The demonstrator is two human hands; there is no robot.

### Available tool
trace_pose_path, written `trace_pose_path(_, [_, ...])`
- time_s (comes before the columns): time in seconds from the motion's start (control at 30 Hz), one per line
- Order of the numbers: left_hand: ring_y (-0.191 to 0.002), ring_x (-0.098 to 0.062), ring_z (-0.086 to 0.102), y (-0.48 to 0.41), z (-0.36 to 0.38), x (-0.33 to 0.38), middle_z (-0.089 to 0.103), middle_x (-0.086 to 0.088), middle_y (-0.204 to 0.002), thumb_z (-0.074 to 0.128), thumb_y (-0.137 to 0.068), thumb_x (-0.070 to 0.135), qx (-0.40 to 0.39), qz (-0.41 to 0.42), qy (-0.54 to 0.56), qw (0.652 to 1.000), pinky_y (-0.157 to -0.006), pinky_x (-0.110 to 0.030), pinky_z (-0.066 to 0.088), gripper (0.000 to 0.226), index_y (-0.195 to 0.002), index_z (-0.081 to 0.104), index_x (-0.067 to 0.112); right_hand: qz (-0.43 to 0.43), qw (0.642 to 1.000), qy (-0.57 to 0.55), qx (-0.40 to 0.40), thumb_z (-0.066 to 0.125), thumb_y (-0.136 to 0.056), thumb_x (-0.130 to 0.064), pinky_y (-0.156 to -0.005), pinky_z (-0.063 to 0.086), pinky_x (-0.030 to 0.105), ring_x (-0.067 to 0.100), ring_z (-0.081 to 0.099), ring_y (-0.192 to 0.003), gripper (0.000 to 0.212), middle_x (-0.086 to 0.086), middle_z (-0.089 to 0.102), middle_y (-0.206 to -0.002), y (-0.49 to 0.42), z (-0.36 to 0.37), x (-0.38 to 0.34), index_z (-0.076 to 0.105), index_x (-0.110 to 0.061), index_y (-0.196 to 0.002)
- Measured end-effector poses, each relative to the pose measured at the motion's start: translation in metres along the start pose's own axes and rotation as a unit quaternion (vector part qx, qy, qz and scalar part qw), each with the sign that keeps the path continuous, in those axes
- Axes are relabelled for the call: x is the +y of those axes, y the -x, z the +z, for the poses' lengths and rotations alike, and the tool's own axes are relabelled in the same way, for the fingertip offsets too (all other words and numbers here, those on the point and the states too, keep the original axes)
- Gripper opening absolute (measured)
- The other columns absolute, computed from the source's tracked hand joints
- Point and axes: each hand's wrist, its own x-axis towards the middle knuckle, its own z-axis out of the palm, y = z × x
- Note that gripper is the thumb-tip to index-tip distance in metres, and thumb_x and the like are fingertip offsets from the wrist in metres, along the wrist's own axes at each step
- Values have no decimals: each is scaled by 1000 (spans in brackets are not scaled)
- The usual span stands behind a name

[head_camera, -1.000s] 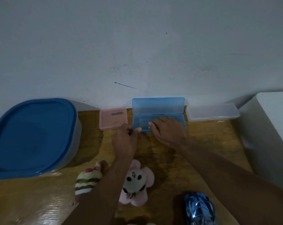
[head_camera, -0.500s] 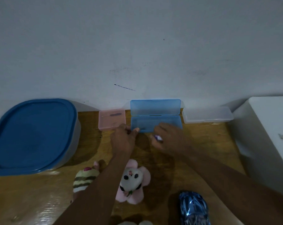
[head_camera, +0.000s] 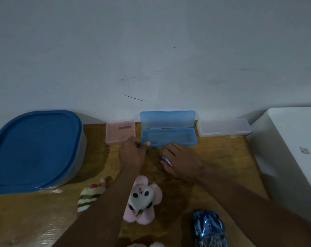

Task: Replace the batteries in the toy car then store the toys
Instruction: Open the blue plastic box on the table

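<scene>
A blue plastic case lies open against the wall, its lid raised. My left hand has its thumb on the case's front left corner, fingers curled. My right hand hovers over the wooden table just in front of the case and grips a small blue and white battery between its fingers. The shiny blue toy car sits near the table's front edge, right of my right forearm. A pink flower plush and a striped plush lie beside my left forearm.
A large tub with a blue lid fills the left side. A pink case and a clear case flank the blue one along the wall. A white appliance stands at the right. Another pale plush peeks in at the bottom.
My right hand has drawn back out of the blue case toward me, bringing a battery with it. My left hand has stayed at the case's corner.
</scene>
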Motion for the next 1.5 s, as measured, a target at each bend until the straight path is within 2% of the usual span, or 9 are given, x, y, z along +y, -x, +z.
trace_pose_path(0.6, [-81, -19, 62, -1, -1, 1, 65, -1, -82, 73, -83, 35, -8, -12, -10, 1000, -66, -25, 39, 24, -85, 66, 12, -10, 1000, -23, -9, 54, -93, -36, -86, 50, 33, 22, 56, -105, 29, 6, 63, -115, 8, -5, 7, 64, -14, -109])
trace_pose_path(0.8, [-78, -16, 60, 2, -3, 4, 65, 1, -83, 70, -86, 34, -16, -6, -14, 1000, -53, -20, 35, 24, -91, 66, 11, 0, 998, -57, -21, 46, -95, -36, -85, 51, 31, 21, 56, -105, 34, 7, 62, -116, 11, -16, 9, 63, -11, -111])
trace_pose_path(0.93, [-77, -18, 65, 0, -3, -1, 71, -2, -83, 72, -85, 33, -25, 0, 4, 1000, -61, -26, 47, 24, -90, 68, 11, 88, 991, -96, 26, 42, -94, -36, -86, 52, 32, 22, 58, -104, 36, 8, 62, -114, 6, -30, 13, 62, -11, -110])
trace_pose_path(1.03, [-75, -19, 67, -2, -3, -3, 72, -4, -79, 73, -83, 33, -31, -3, 15, 999, -64, -29, 51, 22, -87, 69, 11, 250, 945, -169, 128, 51, -95, -23, -79, 44, 25, 19, 59, -92, 21, 7, 56, -111, -13, -44, 32, 59, -9, -109])
trace_pose_path(1.13, [-74, -19, 66, -3, -4, -2, 71, -5, -78, 74, -83, 31, -27, 12, 7, 1000, -63, -28, 48, 20, -85, 72, 11, 453, 844, -239, 160, 55, -94, -21, -82, 47, 32, 21, 60, -94, 26, 8, 57, -118, -38, -57, 57, 53, -12, -118])
trace_pose_path(1.2, [-75, -17, 64, -2, -5, 1, 71, -4, -80, 74, -83, 29, -25, 18, 1, 1000, -61, -26, 44, 17, -85, 72, 11, 515, 794, -299, 127, 57, -92, -23, -86, 47, 33, 23, 60, -102, 30, 8, 60, -118, -48, -60, 70, 51, -12, -120])
trace_pose_path(1.27, [-75, -14, 62, -1, -6, 2, 71, -1, -81, 74, -83, 27, -24, 19, 0, 1000, -58, -21, 40, 16, -87, 73, 11, 523, 776, -333, 115, 59, -91, -27, -87, 51, 37, 24, 62, -100, 29, 6, 63, -113, -50, -60, 74, 53, -14, -116])
trace_pose_path(1.33, [-73, -10, 59, 0, -7, 4, 67, 3, -80, 73, -84, 27, -18, 20, -7, 1000, -54, -15, 35, 16, -89, 74, 12, 511, 782, -333, 131, 60, -91, -32, -84, 53, 39, 21, 63, -94, 24, 2, 63, -102, -47, -63, 72, 57, -16, -108])
trace_pose_path(1.5, [-73, -10, 58, 1, -8, 6, 69, 0, -80, 74, -84, 28, -15, 12, -4, 1000, -53, -11, 31, 19, -88, 74, 10, 429, 862, -249, 103, 64, -89, -26, -82, 48, 25, 14, 61, -90, 14, 2, 66, -99, -25, -64, 67, 70, -16, -97])
